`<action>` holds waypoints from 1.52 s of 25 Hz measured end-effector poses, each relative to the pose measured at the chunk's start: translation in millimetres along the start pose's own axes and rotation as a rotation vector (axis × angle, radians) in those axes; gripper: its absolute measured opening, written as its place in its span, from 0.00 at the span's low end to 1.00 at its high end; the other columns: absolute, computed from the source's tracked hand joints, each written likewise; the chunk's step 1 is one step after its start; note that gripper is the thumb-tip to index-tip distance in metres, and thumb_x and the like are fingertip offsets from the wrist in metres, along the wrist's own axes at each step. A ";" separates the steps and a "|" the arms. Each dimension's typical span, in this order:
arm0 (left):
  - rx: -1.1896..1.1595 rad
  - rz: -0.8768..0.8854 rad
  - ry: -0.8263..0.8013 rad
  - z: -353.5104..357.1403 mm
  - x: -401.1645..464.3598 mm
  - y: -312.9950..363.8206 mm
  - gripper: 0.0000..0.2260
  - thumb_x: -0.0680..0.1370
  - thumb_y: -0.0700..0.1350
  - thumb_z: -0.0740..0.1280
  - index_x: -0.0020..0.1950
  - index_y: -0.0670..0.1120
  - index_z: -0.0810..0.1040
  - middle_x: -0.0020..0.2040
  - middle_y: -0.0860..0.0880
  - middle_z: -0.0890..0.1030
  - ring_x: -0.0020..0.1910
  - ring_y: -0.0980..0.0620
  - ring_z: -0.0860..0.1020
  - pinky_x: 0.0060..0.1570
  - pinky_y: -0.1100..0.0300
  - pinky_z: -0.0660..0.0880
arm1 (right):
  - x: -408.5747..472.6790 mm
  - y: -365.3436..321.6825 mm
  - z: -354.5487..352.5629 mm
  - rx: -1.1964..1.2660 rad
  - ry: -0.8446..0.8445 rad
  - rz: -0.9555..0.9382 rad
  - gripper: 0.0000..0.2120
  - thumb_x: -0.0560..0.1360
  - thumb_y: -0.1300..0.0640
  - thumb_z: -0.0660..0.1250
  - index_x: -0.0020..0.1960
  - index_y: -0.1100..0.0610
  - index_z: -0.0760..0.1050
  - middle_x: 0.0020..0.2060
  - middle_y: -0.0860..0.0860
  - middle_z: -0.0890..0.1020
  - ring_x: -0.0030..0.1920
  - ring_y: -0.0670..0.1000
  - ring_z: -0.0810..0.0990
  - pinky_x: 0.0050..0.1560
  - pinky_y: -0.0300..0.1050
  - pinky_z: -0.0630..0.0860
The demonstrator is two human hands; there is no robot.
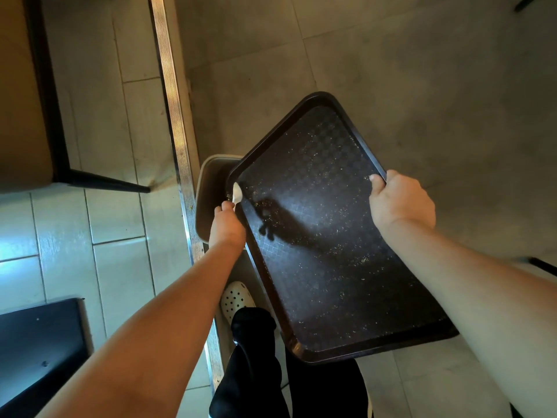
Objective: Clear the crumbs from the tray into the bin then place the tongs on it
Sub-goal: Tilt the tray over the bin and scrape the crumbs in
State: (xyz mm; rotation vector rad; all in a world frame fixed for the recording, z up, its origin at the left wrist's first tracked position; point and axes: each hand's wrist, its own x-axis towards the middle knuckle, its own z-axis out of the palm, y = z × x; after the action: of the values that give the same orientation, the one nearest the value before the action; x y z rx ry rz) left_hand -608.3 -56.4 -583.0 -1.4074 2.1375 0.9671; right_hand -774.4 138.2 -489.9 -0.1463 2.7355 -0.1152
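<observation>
step: tipping crumbs | dark brown textured plastic tray (325, 236) held over beige bin (211, 182), crumbs still scattered | left hand (227, 226) and right hand (401, 203) each clamp a long edge | advice: tilt steeper toward bin, tap | tongs unseen

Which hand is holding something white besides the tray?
The left hand. It grips the tray edge above the bin with a small white thing in its fingers; the right hand holds only the tray.
</observation>
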 end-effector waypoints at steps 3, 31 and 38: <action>0.003 -0.061 0.049 -3.0 3.0 -3.2 0.16 0.78 0.38 0.60 0.65 0.42 0.66 0.62 0.40 0.71 0.59 0.39 0.73 0.58 0.47 0.71 | 0.9 -1.0 -0.4 0.003 0.003 0.004 0.17 0.80 0.47 0.53 0.50 0.58 0.73 0.43 0.57 0.80 0.38 0.57 0.72 0.37 0.47 0.64; -0.001 -0.110 0.057 4.7 -15.6 -20.8 0.22 0.75 0.30 0.58 0.68 0.43 0.64 0.64 0.42 0.68 0.61 0.39 0.72 0.58 0.46 0.70 | -1.0 -3.7 -2.2 -0.007 0.002 -0.007 0.17 0.80 0.47 0.52 0.51 0.59 0.73 0.43 0.58 0.80 0.37 0.56 0.71 0.37 0.47 0.65; 0.020 -0.112 0.058 5.9 -19.9 -20.0 0.20 0.75 0.31 0.57 0.67 0.43 0.64 0.63 0.41 0.68 0.59 0.38 0.73 0.56 0.47 0.71 | -0.9 -4.9 -1.9 -0.006 -0.008 -0.008 0.18 0.80 0.47 0.52 0.51 0.59 0.73 0.44 0.59 0.80 0.39 0.58 0.73 0.37 0.47 0.65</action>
State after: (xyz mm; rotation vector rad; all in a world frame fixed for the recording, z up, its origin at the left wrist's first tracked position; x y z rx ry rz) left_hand -582.1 -44.6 -580.5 -1.5454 2.0788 0.8711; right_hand -773.8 133.6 -487.3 -0.1597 2.7277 -0.1089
